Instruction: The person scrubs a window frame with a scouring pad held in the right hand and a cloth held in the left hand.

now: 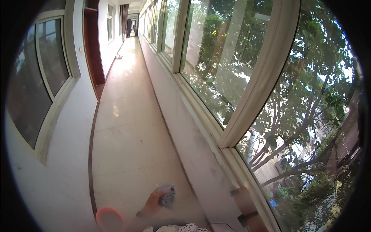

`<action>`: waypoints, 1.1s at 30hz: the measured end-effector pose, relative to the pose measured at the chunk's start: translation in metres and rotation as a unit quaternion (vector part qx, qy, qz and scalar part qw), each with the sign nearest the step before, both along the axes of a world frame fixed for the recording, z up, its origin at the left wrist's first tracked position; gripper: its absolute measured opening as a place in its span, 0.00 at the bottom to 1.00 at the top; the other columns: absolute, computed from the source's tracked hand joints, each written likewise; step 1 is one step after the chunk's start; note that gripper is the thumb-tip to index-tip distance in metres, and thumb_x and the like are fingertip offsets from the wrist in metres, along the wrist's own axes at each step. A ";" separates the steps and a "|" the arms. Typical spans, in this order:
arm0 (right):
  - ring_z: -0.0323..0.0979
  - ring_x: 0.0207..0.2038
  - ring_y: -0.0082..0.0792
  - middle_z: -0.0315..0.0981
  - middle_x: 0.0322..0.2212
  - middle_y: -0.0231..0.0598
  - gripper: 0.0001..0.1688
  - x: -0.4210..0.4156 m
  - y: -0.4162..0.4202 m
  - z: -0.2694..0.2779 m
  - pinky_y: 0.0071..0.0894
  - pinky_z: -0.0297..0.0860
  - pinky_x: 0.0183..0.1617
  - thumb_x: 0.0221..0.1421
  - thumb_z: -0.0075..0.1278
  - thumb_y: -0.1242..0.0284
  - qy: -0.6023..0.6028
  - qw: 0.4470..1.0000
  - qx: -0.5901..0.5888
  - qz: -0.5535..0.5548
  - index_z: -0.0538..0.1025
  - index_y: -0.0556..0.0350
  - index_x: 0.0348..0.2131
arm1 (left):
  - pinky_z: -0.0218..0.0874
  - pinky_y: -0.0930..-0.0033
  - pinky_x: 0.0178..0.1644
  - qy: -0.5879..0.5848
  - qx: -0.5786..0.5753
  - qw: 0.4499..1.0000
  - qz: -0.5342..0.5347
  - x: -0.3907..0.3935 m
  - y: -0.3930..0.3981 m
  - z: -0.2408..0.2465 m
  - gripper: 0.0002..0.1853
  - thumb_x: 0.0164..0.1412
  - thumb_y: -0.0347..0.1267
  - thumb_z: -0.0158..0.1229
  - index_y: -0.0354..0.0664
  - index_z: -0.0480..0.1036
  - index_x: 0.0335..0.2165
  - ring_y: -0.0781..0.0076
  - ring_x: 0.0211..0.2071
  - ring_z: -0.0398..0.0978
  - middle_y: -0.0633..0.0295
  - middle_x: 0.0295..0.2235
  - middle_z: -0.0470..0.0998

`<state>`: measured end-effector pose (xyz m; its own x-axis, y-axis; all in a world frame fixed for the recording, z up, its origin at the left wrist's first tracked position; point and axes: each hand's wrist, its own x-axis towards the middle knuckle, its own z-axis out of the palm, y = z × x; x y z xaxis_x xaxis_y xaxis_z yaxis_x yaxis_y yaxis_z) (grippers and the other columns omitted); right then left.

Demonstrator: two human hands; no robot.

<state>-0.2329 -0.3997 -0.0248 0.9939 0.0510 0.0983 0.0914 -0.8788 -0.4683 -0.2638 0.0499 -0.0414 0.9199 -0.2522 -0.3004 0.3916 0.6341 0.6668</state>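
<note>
My left hand (pixel 154 202) is closed around a crumpled grey cloth (pixel 167 196), held low over the corridor floor. To its left, at the bottom of the view, is a pink-rimmed round basin or bucket (pixel 100 218). My right hand (pixel 243 197) is over the window ledge at the lower right, beside the glass. It is blurred, and a dark flat edge shows at its fingers; what it holds cannot be told. A dark band circles the right wrist. Patterned clothing shows at the bottom edge.
A long tiled corridor floor (pixel 130 145) runs ahead between a white wall with a dark-framed doorway (pixel 94 46) and a row of windows (pixel 220 58) over a low wall (pixel 179 116). A small pale object (pixel 118 56) lies by the left wall. Trees stand outside.
</note>
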 end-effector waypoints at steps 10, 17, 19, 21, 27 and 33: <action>0.71 0.40 0.56 0.71 0.34 0.51 0.13 0.113 0.053 0.000 0.51 0.68 0.44 0.44 0.58 0.78 -0.103 0.990 -0.062 0.072 0.74 0.59 0.34 | 0.67 0.40 0.54 0.038 -0.106 0.993 -0.020 0.010 -0.021 -0.009 0.27 0.66 0.31 0.48 0.39 0.58 0.61 0.55 0.49 0.74 0.52 0.50 0.72; 0.71 0.40 0.56 0.72 0.34 0.51 0.12 0.133 0.072 -0.004 0.51 0.69 0.45 0.45 0.59 0.77 -0.106 0.992 -0.058 0.026 0.74 0.58 0.33 | 0.65 0.38 0.55 0.023 -0.124 0.991 -0.037 0.010 -0.033 -0.006 0.27 0.68 0.35 0.47 0.41 0.57 0.62 0.55 0.50 0.73 0.53 0.51 0.72; 0.71 0.40 0.56 0.72 0.33 0.51 0.11 0.102 0.055 -0.002 0.51 0.68 0.44 0.45 0.57 0.78 -0.106 0.993 -0.041 0.042 0.75 0.58 0.33 | 0.65 0.38 0.55 0.039 -0.126 0.991 -0.021 0.006 -0.024 -0.002 0.27 0.68 0.35 0.47 0.41 0.57 0.62 0.56 0.49 0.74 0.53 0.51 0.72; 0.71 0.39 0.57 0.72 0.33 0.51 0.11 0.058 0.022 -0.008 0.52 0.68 0.44 0.45 0.55 0.79 -0.097 0.994 -0.015 0.052 0.75 0.58 0.33 | 0.67 0.39 0.54 0.045 -0.120 0.992 0.003 0.003 -0.016 -0.007 0.26 0.68 0.35 0.48 0.40 0.58 0.61 0.56 0.48 0.74 0.54 0.50 0.73; 0.71 0.38 0.57 0.72 0.33 0.52 0.13 0.009 -0.011 -0.004 0.53 0.69 0.42 0.43 0.54 0.80 -0.030 0.997 -0.056 0.037 0.75 0.59 0.34 | 0.71 0.46 0.49 0.045 -0.083 0.995 0.029 -0.007 0.009 -0.008 0.25 0.65 0.37 0.51 0.38 0.62 0.58 0.58 0.44 0.76 0.54 0.46 0.75; 0.71 0.39 0.57 0.72 0.33 0.52 0.11 0.110 0.070 0.006 0.52 0.69 0.44 0.45 0.54 0.79 -0.125 0.988 -0.058 0.068 0.74 0.59 0.33 | 0.74 0.51 0.44 0.046 -0.040 0.998 0.006 0.012 -0.005 0.007 0.27 0.63 0.36 0.57 0.39 0.62 0.57 0.62 0.41 0.77 0.55 0.45 0.75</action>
